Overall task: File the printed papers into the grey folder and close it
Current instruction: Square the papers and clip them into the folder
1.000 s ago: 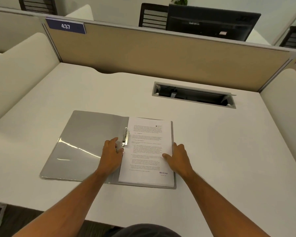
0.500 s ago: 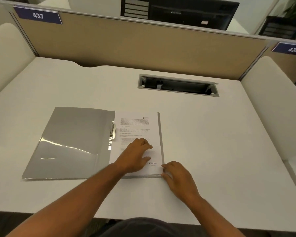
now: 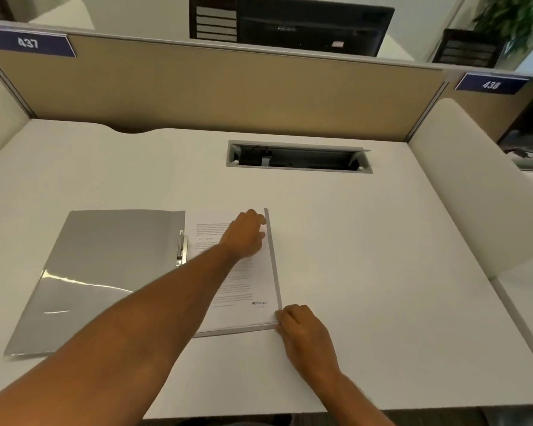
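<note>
Grey folder (image 3: 105,265) open, left hand (image 3: 243,238) on papers (image 3: 246,281), right hand (image 3: 302,330) at corner

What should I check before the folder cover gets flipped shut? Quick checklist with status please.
1. Printed papers lie on the right half of the grey folder, inside its right and near edges: ok.
2. Metal clip at the spine closed over the sheets: cannot tell.
3. Left cover lies flat and open, nothing on it: ok.
4. Left hand off the papers: not ok, it rests on the upper right of the sheet, forearm crossing the spine.
5. Right hand clear of the cover's path: not ok, its fingers sit at the folder's near right corner.
6. Desk around the folder is bare: ok.
</note>
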The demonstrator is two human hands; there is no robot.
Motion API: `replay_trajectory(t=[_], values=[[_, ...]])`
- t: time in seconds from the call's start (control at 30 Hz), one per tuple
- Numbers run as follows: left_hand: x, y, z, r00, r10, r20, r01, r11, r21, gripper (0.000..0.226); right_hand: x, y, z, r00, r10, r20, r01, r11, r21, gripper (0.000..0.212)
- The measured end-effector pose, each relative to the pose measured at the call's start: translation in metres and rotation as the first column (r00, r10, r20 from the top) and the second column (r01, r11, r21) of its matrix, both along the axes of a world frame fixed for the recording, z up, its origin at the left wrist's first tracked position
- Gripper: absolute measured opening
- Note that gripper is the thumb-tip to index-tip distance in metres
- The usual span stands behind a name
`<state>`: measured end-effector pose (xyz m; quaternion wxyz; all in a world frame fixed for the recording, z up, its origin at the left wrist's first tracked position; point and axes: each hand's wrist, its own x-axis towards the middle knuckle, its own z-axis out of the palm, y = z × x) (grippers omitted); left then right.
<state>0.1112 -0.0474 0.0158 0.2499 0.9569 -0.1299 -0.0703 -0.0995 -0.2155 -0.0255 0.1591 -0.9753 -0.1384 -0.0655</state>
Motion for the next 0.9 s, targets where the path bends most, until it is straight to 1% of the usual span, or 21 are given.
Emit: replay_trajectory(t=[0.1,0.2,0.3,0.43,0.5,0.6,0.77,0.9], values=[[0.027,-0.008,0.002,1.000,0.013,-0.010,-0.013,1.000,0.004,0.037,0.002,0.000,-0.002,1.000,0.002,0.001,-0.001,1.000,-0.012,0.025],[0.050,-0.016,-0.001,1.000,-0.016,-0.027,0.017,0.999,0.038,0.045,0.005,0.000,-0.002,1.000,0.007,-0.003,-0.007,1.000,-0.019,0.029],[0.067,-0.020,-0.003,0.998,-0.062,-0.030,0.065,0.990,0.123,0.056,0.008,0.001,0.000,0.999,0.045,-0.005,-0.045,0.998,-0.031,0.026],[0.082,-0.022,-0.008,0.991,-0.124,-0.046,0.132,0.964,0.232,0.057,0.011,0.001,-0.001,0.998,0.057,-0.012,-0.058,0.997,-0.060,0.024],[0.087,-0.021,-0.012,0.985,-0.161,-0.067,0.174,0.946,0.275,0.054,0.011,0.001,-0.003,0.998,0.060,0.004,-0.060,0.996,-0.073,0.024],[0.092,-0.020,-0.015,0.977,-0.209,-0.044,0.212,0.925,0.315,0.044,0.012,0.001,-0.004,0.997,0.069,0.043,-0.065,0.994,-0.089,0.027],[0.093,-0.020,-0.015,0.974,-0.225,0.033,0.202,0.925,0.323,0.034,0.009,0.000,-0.006,0.995,0.081,0.055,-0.077,0.994,-0.071,0.024],[0.094,-0.019,-0.019,0.970,-0.229,0.082,0.193,0.929,0.317,0.029,0.009,0.000,-0.006,0.994,0.086,0.068,-0.082,0.995,-0.061,0.027]])
